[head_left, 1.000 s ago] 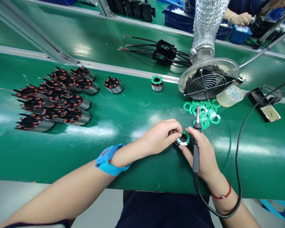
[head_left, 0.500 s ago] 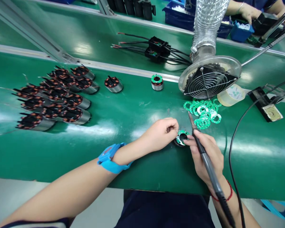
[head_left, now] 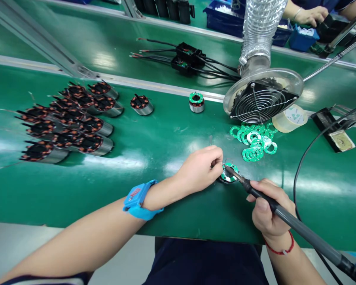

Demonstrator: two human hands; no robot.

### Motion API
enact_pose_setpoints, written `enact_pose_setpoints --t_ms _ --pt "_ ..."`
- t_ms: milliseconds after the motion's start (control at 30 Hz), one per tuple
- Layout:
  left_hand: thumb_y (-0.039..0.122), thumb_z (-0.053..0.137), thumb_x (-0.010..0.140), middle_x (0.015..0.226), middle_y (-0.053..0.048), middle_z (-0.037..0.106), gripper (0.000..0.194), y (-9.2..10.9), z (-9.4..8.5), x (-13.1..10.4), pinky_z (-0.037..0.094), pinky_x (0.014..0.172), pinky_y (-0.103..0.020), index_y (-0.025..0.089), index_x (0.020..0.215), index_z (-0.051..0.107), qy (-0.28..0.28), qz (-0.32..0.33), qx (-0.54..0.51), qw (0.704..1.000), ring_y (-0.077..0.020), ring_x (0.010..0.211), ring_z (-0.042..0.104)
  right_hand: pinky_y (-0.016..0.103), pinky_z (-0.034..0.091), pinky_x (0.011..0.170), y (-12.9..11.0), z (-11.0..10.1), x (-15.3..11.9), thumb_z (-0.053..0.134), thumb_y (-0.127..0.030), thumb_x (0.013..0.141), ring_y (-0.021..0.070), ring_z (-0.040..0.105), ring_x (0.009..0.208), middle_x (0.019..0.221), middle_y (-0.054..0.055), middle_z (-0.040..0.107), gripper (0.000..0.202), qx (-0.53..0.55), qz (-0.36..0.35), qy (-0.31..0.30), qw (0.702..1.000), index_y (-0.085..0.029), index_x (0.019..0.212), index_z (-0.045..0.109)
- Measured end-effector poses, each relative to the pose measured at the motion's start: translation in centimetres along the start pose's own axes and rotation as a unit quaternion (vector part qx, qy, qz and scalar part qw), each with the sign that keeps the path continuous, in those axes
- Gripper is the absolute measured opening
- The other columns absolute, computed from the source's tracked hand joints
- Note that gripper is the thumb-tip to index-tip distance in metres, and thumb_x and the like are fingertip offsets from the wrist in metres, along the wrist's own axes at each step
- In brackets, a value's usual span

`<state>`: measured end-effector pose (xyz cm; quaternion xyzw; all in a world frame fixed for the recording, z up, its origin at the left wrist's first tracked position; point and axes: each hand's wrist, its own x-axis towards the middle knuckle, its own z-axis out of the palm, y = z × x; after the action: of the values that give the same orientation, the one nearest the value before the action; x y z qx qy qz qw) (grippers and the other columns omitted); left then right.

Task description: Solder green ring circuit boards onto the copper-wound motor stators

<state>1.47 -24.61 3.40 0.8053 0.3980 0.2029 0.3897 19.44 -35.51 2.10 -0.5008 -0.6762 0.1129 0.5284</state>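
Observation:
My right hand (head_left: 271,208) is closed around a soldering iron (head_left: 302,227), whose tip reaches over the green ring board on a motor stator (head_left: 233,177). At the left edge of that stator is my left hand (head_left: 203,166), its fingers pinched together; what they hold, if anything, is too small to make out. Beyond the stator lies a loose pile of green ring boards (head_left: 253,152). Farther back stands another stator with a green board (head_left: 196,103).
Several bare stators (head_left: 91,144) are grouped at the left, with a single one (head_left: 141,106) beside them. A fan hood (head_left: 259,101), a tape roll (head_left: 290,118) and an iron stand (head_left: 334,130) sit at the back right. Wired black modules (head_left: 186,57) lie behind the rail. A co-worker's hand (head_left: 311,16) shows.
My right hand has shifted right and swung the soldering iron's tip down onto the stator's board. The wired black modules have moved left. My left hand is nearly unmoved.

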Motion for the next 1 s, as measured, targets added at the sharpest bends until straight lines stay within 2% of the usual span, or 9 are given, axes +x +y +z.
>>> enact_pose_setpoints --t_ms 167,300,367,467,567,633,767,867,1000 --pt "0.008 0.045 0.078 0.068 0.002 0.044 0.016 0.1 0.2 -0.1 0.031 0.059 -0.026 0.019 0.067 0.041 0.006 0.015 0.028 0.999 -0.0123 0.064 0.042 0.039 0.059 0.072 0.5 0.7 0.0 0.054 -0.02 0.096 0.0206 0.075 0.077 0.094 0.004 0.077 0.045 -0.007 0.02 0.002 1.0 -0.025 0.14 0.049" --pt "0.01 0.045 0.081 0.068 0.002 0.044 0.016 0.0 0.3 0.0 0.032 0.061 -0.027 0.019 0.068 0.04 0.017 0.031 0.048 0.998 -0.0132 0.065 0.043 0.046 0.054 0.097 0.4 1.5 1.3 0.053 -0.013 0.093 0.0251 0.063 0.121 0.128 0.01 0.068 0.054 -0.077 0.014 -0.157 0.984 -0.026 0.143 0.042" --pt "0.011 0.045 0.082 0.069 0.002 0.045 0.017 0.0 0.3 0.0 0.033 0.062 -0.027 0.019 0.068 0.041 0.016 0.023 0.047 0.999 -0.0137 0.066 0.044 0.049 0.051 0.101 0.4 1.7 1.8 0.052 -0.011 0.09 0.0272 0.054 0.13 0.136 0.011 0.063 0.055 -0.099 0.001 -0.221 0.97 -0.024 0.142 0.042" --pt "0.013 0.046 0.085 0.078 0.0 0.055 0.008 -0.2 0.1 0.0 0.039 0.065 -0.027 0.018 0.08 0.049 -0.01 -0.031 -0.01 0.999 -0.0141 0.072 0.051 0.048 0.055 0.093 0.7 1.8 1.8 0.052 -0.012 0.089 0.027 0.061 0.114 0.124 0.012 0.067 0.052 -0.124 0.024 -0.213 0.969 -0.023 0.139 0.043" --pt "0.018 0.049 0.088 0.092 -0.002 0.063 0.017 -0.5 -0.2 0.0 0.046 0.071 -0.027 0.018 0.105 0.053 -0.1 -0.066 -0.085 0.989 -0.0148 0.08 0.059 0.05 0.057 0.085 1.4 1.5 1.6 0.063 -0.028 0.09 0.0293 0.063 0.103 0.113 0.012 0.067 0.05 -0.165 0.056 -0.151 0.973 -0.024 0.136 0.045" --pt "0.017 0.051 0.088 0.087 -0.001 0.063 0.017 -0.7 -0.4 0.0 0.045 0.071 -0.028 0.018 0.104 0.056 -0.148 -0.049 -0.054 0.986 -0.0154 0.079 0.059 0.05 0.056 0.087 1.7 1.3 1.3 0.067 -0.034 0.088 0.0306 0.062 0.107 0.116 0.013 0.066 0.057 -0.17 0.067 -0.128 0.975 -0.024 0.139 0.042" --pt "0.009 0.049 0.085 0.078 0.0 0.058 0.013 -0.7 -0.8 0.1 0.04 0.071 -0.029 0.017 0.08 0.057 -0.079 0.006 0.038 0.996 -0.0149 0.075 0.053 0.044 0.057 0.09 2.1 1.1 0.9 0.062 -0.026 0.091 0.0271 0.063 0.112 0.122 0.012 0.065 0.057 -0.14 0.064 -0.138 0.978 -0.025 0.143 0.037" --pt "0.008 0.048 0.086 0.078 0.001 0.058 0.015 -0.4 -0.9 0.2 0.04 0.068 -0.025 0.017 0.079 0.058 -0.042 0.024 -0.044 0.998 -0.0121 0.072 0.051 0.044 0.058 0.086 2.0 1.3 0.7 0.063 -0.029 0.091 0.0277 0.064 0.11 0.121 0.013 0.065 0.056 -0.145 0.06 -0.14 0.978 -0.024 0.142 0.039" --pt "0.012 0.053 0.085 0.073 0.003 0.056 0.011 -0.1 -0.3 0.3 0.039 0.061 -0.022 0.016 0.078 0.059 -0.059 -0.013 -0.162 0.985 -0.0094 0.065 0.049 0.047 0.056 0.087 1.4 1.7 1.0 0.063 -0.029 0.091 0.0296 0.065 0.11 0.123 0.014 0.067 0.056 -0.158 0.014 -0.15 0.976 -0.023 0.142 0.04"
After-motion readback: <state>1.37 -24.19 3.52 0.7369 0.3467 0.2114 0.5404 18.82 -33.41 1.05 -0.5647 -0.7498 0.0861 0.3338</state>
